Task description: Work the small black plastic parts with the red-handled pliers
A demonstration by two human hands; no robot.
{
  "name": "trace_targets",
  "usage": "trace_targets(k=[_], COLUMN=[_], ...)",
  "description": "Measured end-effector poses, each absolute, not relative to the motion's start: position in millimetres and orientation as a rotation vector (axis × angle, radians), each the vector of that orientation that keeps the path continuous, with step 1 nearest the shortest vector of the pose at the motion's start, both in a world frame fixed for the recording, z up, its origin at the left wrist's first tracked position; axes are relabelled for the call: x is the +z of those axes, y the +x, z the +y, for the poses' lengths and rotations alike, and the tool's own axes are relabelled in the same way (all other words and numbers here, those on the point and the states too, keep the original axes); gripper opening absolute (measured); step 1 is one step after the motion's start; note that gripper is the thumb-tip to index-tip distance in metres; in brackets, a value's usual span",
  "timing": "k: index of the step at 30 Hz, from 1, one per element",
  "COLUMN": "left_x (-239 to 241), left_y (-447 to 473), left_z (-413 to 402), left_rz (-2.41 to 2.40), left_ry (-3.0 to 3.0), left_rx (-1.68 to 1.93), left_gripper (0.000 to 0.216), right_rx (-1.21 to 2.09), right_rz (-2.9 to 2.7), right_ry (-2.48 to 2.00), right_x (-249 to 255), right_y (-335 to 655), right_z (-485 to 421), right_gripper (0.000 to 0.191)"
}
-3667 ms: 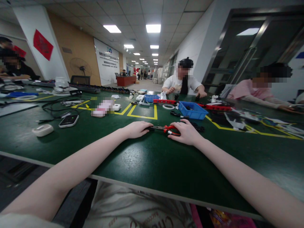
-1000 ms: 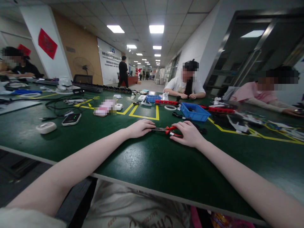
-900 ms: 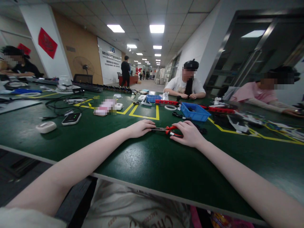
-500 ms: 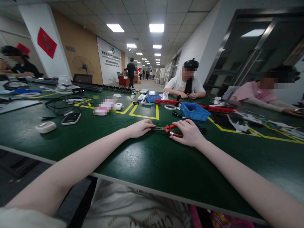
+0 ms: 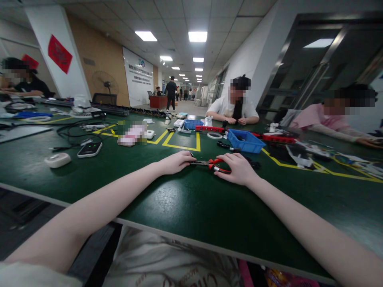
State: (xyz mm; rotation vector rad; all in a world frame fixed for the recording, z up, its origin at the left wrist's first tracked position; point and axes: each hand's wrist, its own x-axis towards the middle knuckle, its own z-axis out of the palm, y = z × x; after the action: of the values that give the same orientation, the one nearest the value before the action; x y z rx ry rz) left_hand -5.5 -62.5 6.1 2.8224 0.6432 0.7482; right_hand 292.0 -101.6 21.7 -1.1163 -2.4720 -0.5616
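My right hand (image 5: 237, 167) is wrapped round the red-and-black handles of a pair of needle-nose pliers (image 5: 206, 163). The long jaws point left, and the handles stand somewhat apart. At the tips of the jaws, my left hand (image 5: 178, 162) has its fingers pinched together. A small dark bit shows by those fingertips, but most of what they hold is hidden. Both hands are low over the green table (image 5: 179, 207).
Beyond my right hand stands a blue bin (image 5: 245, 140), with black cables beside it. A white tape roll (image 5: 58, 160), a power bank (image 5: 89, 149) and a pink phone-like thing (image 5: 132, 134) lie to the left. Co-workers sit across the table and to the right.
My hands and the pliers stay almost in place. A small dark bit now shows above my left fingertips. In the background, a walking person has moved slightly right.
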Motion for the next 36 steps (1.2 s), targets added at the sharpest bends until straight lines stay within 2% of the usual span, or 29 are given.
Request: trace_targets(k=[20, 29, 36], left_x=[9.3, 10.2, 12.7], left_y=[-6.4, -6.3, -6.7], left_z=[-65.3, -66.4, -70.0], left_rz=[0.688, 0.725, 0.820], left_ry=[2.938, 2.970, 2.947], left_rx=[0.671, 0.615, 0.549], left_gripper=[0.040, 0.039, 0.040], right_rx=[-0.258, -0.249, -0.224], right_rz=[-2.531, -2.555, -2.558], right_ry=[-1.300, -1.300, -1.286], right_x=[29.7, 28.0, 27.4], right_y=[288.3, 289.6, 289.6], right_z=[-107.6, -105.4, -104.5], right_gripper=[0.038, 0.045, 0.039])
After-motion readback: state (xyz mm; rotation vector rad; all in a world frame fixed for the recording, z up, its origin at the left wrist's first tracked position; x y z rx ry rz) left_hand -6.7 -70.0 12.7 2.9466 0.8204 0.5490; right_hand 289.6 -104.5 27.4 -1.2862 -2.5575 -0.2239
